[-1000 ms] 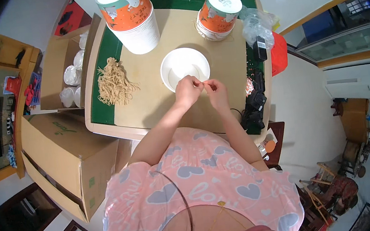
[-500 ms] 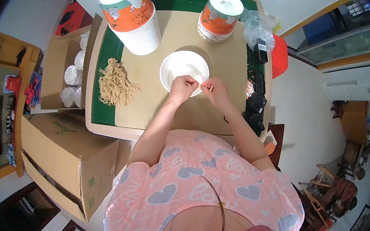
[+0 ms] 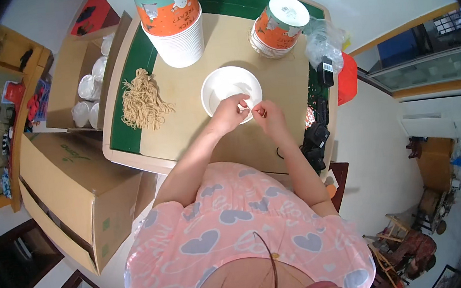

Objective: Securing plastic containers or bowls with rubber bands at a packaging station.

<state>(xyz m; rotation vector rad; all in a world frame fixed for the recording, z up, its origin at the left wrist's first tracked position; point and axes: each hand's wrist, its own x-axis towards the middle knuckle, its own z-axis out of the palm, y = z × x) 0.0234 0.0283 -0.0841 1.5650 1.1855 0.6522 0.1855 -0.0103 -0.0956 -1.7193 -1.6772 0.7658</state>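
Left hand (image 3: 228,115) and right hand (image 3: 271,120) meet at the near rim of one white bowl (image 3: 218,92), mid-table (image 3: 181,104)! Fingers (image 3: 260,109) curl in close on both, but whether they pinch anything, I can't tell: too small, and the hands hide that stretch of rim. Two stacks beyond, left stack (image 3: 175,37) and right stack (image 3: 279,27), both orange-topped with printing; the left one's top is cut off. One cord bundle (image 3: 145,102) at left. Two boxes (image 3: 71,183), one green-lettered; the other's white bundles (image 3: 90,88) overlap, hard to count.
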